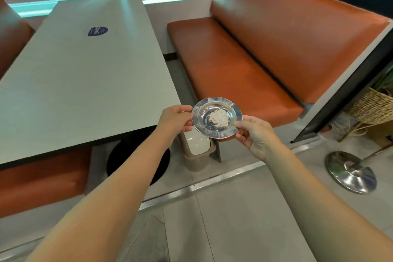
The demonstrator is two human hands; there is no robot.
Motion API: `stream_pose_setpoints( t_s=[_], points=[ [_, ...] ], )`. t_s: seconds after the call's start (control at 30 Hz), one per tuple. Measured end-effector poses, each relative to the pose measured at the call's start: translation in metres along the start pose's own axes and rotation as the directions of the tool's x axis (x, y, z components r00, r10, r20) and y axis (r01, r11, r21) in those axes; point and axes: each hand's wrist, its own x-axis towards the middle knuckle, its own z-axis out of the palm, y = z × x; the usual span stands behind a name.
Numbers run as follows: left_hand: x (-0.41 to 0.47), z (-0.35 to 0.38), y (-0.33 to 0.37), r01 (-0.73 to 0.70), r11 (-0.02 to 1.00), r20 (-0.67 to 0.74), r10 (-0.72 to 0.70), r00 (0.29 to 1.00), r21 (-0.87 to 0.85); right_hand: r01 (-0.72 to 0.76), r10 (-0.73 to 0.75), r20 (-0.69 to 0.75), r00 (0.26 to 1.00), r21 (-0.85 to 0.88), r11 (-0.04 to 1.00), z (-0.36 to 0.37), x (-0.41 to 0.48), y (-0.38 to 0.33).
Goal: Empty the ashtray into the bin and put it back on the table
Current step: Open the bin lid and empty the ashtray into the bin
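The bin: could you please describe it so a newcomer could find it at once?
Start at the orange bench seat beside the grey table. On the floor by the seat's near end stands the bin, directly below the held ashtray. It is beige with a pale swing lid.

We are seeing two bare forearms, no sleeves reaching them. The left hand (pixel 173 120) and right hand (pixel 256 134) are seemingly wearing no rings.

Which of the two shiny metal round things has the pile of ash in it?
The ashtray, held at its rim by the left hand and right hand above the bin. The other shiny disc, a domed floor base, stands bare at right.
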Motion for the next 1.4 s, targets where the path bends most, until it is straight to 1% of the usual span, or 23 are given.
stream_pose_setpoints(
  t_s=[0.1, 0.17, 0.3, 0.4, 0.5, 0.63, 0.73, 0.87, 0.93, 1.07, 1.17, 1.3, 1.4],
  points=[
    [0.005, 0.014, -0.021, 0.064, 0.998, -0.013, -0.063, 0.998, 0.025, -0.057, 0.057, 0.005, 0.998, -0.001, 0.998, -0.020, 0.021, 0.015],
    [0.013, 0.021, -0.037, 0.092, 0.993, -0.019, -0.091, 0.996, 0.078, -0.096, 0.096, -0.007, 0.995, 0.010, 0.995, -0.029, 0.037, 0.027],
    [0.048, 0.037, -0.072, 0.154, 0.979, -0.017, -0.153, 0.988, 0.136, -0.163, 0.164, -0.049, 0.985, 0.034, 0.986, -0.040, 0.085, 0.048],
    [0.086, 0.046, -0.095, 0.189, 0.960, -0.057, -0.181, 0.982, 0.206, -0.191, 0.191, -0.079, 0.978, 0.009, 0.982, -0.042, 0.123, 0.067],
    [0.128, 0.053, -0.117, 0.226, 0.931, -0.112, -0.202, 0.973, 0.288, -0.224, 0.220, -0.071, 0.973, -0.062, 0.973, -0.042, 0.165, 0.087],
    [0.176, 0.063, -0.140, 0.206, 0.895, -0.157, -0.155, 0.975, 0.395, -0.244, 0.237, -0.063, 0.970, -0.159, 0.957, -0.043, 0.216, 0.116],
    [0.209, 0.070, -0.160, 0.225, 0.870, -0.210, -0.144, 0.967, 0.439, -0.245, 0.236, -0.067, 0.969, -0.229, 0.942, -0.045, 0.253, 0.135],
    [0.246, 0.077, -0.194, 0.220, 0.834, -0.222, -0.120, 0.968, 0.506, -0.236, 0.238, -0.029, 0.971, -0.275, 0.932, -0.048, 0.300, 0.166],
    [0.266, 0.077, -0.214, 0.217, 0.789, -0.248, -0.085, 0.965, 0.574, -0.244, 0.250, -0.016, 0.968, -0.286, 0.926, -0.048, 0.322, 0.186],
    [0.296, 0.077, -0.249, 0.259, 0.680, -0.317, -0.041, 0.948, 0.687, -0.284, 0.295, -0.012, 0.956, -0.304, 0.909, -0.048, 0.353, 0.227],
    [0.314, 0.077, -0.268, 0.264, 0.635, -0.315, -0.035, 0.948, 0.726, -0.311, 0.322, -0.009, 0.947, -0.293, 0.904, -0.042, 0.370, 0.249],
    [0.341, 0.079, -0.284, 0.255, 0.622, -0.303, -0.029, 0.952, 0.741, -0.308, 0.319, -0.009, 0.948, -0.292, 0.906, -0.032, 0.393, 0.266],
    [0.355, 0.082, -0.292, 0.229, 0.586, -0.269, -0.019, 0.963, 0.777, -0.294, 0.300, -0.027, 0.954, -0.302, 0.907, -0.026, 0.406, 0.276]
  ],
)
